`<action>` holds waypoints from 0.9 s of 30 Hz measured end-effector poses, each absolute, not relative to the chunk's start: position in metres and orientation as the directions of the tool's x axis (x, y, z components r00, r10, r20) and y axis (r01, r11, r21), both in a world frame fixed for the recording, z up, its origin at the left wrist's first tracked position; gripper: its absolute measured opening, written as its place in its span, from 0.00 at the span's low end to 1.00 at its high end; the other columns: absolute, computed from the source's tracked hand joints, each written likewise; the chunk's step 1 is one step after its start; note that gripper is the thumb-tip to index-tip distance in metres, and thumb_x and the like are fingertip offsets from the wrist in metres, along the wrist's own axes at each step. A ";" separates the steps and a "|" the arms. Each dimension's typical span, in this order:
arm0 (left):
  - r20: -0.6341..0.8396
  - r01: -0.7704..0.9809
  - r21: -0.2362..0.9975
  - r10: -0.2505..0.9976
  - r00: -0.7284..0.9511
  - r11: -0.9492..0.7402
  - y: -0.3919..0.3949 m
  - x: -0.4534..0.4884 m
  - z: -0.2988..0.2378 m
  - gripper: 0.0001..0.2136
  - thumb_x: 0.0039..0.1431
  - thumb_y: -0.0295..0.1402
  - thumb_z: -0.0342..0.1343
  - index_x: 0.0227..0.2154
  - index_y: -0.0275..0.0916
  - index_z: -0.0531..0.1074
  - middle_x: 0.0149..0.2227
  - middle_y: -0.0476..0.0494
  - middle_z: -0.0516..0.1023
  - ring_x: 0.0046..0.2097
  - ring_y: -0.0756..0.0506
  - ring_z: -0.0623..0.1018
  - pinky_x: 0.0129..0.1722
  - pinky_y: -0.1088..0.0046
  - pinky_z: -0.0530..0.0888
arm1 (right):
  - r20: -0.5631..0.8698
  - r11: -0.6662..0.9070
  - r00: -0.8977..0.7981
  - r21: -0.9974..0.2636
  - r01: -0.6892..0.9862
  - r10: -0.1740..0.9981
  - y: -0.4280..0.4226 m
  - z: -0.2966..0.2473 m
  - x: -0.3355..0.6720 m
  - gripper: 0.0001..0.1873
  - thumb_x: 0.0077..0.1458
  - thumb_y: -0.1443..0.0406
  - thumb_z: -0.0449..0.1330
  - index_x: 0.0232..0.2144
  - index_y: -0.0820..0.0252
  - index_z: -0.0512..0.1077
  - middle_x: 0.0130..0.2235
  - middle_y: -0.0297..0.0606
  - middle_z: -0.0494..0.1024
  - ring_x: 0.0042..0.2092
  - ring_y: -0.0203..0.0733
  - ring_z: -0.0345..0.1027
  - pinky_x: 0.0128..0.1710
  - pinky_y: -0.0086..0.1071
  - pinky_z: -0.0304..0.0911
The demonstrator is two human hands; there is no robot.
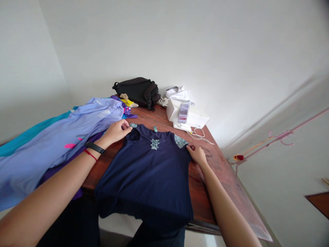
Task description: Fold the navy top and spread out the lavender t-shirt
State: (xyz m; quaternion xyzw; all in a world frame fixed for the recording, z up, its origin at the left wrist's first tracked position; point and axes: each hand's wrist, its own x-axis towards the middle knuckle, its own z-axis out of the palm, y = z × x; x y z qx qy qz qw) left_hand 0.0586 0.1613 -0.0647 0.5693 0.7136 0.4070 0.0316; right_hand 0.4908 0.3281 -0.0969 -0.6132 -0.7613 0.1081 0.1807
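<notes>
"Entry one; article and place?"

"Navy top point(154, 175), spread face up on the bench point(151, 118) between left fingers point(124, 124) and right fingers point(191, 148); lower part nearer the body than either, running over the near edge."

"State of the fingers?"

"Right, narrow, pinching the top's sleeve edge; left, narrow, at the opposite shoulder; whether they grip cloth, cannot tell."

"Remaining stock?"

"Lavender garment point(84, 123), one, left of the left fingers; black bag point(136, 90), one, beyond them; white box point(200, 115), one, beyond the right fingers."
</notes>
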 end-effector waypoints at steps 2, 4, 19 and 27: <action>0.379 0.819 0.572 0.868 -0.321 0.053 0.160 0.061 -0.068 0.16 0.54 0.51 0.60 0.32 0.42 0.73 0.30 0.46 0.79 0.31 0.44 0.77 0.31 0.72 0.67 | 0.140 0.224 -0.183 -0.386 0.895 0.973 0.328 -0.096 0.490 0.16 0.61 0.53 0.57 0.41 0.54 0.79 0.31 0.36 0.79 0.37 0.45 0.74 0.33 0.31 0.58; 0.337 0.839 0.535 0.885 -0.320 0.100 0.159 0.063 -0.070 0.19 0.51 0.55 0.61 0.30 0.43 0.73 0.29 0.45 0.79 0.29 0.43 0.76 0.27 0.72 0.64 | 0.138 0.221 -0.181 -0.384 0.897 0.974 0.328 -0.096 0.490 0.17 0.61 0.53 0.57 0.41 0.54 0.79 0.32 0.36 0.79 0.37 0.45 0.74 0.33 0.32 0.58; 0.439 0.818 0.575 0.854 -0.278 -0.029 0.159 0.074 -0.059 0.11 0.55 0.40 0.53 0.22 0.42 0.64 0.23 0.50 0.71 0.28 0.46 0.70 0.30 0.71 0.62 | 0.138 0.223 -0.183 -0.382 0.897 0.973 0.328 -0.096 0.490 0.17 0.61 0.53 0.57 0.41 0.54 0.79 0.32 0.36 0.79 0.37 0.45 0.74 0.33 0.31 0.59; 0.427 0.614 0.789 0.697 -0.576 0.024 0.156 0.074 -0.045 0.12 0.53 0.38 0.53 0.20 0.42 0.58 0.17 0.53 0.59 0.23 0.48 0.63 0.25 0.70 0.58 | 0.138 0.224 -0.185 -0.376 0.899 0.973 0.328 -0.097 0.491 0.18 0.61 0.52 0.56 0.42 0.55 0.79 0.32 0.36 0.79 0.38 0.46 0.75 0.33 0.32 0.59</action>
